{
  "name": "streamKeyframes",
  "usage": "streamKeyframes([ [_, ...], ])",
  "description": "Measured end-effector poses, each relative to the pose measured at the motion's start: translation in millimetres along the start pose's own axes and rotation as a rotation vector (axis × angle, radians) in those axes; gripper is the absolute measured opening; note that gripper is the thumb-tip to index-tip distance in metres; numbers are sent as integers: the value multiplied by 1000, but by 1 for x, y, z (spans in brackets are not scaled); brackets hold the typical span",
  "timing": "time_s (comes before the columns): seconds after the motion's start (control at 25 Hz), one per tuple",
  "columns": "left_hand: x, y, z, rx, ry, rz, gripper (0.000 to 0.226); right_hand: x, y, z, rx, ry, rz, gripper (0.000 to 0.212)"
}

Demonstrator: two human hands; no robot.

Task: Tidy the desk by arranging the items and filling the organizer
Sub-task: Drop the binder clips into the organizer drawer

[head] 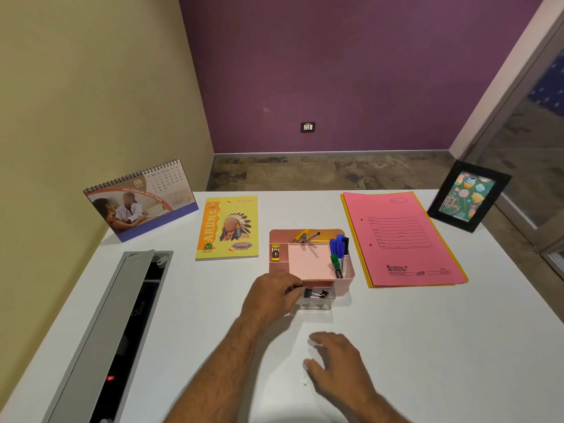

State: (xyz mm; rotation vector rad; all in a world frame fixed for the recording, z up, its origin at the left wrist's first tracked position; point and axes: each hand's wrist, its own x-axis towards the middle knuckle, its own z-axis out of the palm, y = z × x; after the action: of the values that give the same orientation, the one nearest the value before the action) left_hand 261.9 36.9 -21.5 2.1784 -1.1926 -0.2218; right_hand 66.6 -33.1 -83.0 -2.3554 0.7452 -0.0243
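The left hand [270, 296] sits at the pink organizer's [348, 277] near-left corner, fingers curled and pinching a binder clip [308, 292] over the open clear drawer [316, 300], which lies just to its right. Nearer the person, the right hand [335, 358] hovers with fingers loosely spread, a small paper clip [304, 381] lying just to its left, so the right hand looks the nearer for it.

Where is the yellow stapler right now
In the head view, the stapler lies in the left compartment of the pink organizer, mid-desk, between the yellow notebook and the pink notepad.
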Motion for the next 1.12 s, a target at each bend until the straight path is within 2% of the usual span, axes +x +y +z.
streamKeyframes([
  [0.12,5,3,6,183,-103,48,21,-6,6,10,-157,-142,-121,39],
  [0.24,9,8,10,291,-183,101,24,-4,6,15,-214,-174,-70,25],
  [0.36,9,7,15,239,-143,154,32,-1,2,17,-157,-133,-2,22],
  [0.52,5,3,16,159,-42,174,30,6,-10,9,12,-103,146,22],
  [0.68,-2,1,12,142,31,220,24,14,-6,8,62,-86,224,46],
  [0.96,-8,-3,11,115,72,212,22,22,-1,-3,-136,-217,131,28],
  [1.04,-8,0,10,66,47,195,20,22,-5,-8,-100,-161,136,19],
  [1.12,-8,5,7,-21,-13,179,23,20,-10,-14,74,-31,199,18],
])
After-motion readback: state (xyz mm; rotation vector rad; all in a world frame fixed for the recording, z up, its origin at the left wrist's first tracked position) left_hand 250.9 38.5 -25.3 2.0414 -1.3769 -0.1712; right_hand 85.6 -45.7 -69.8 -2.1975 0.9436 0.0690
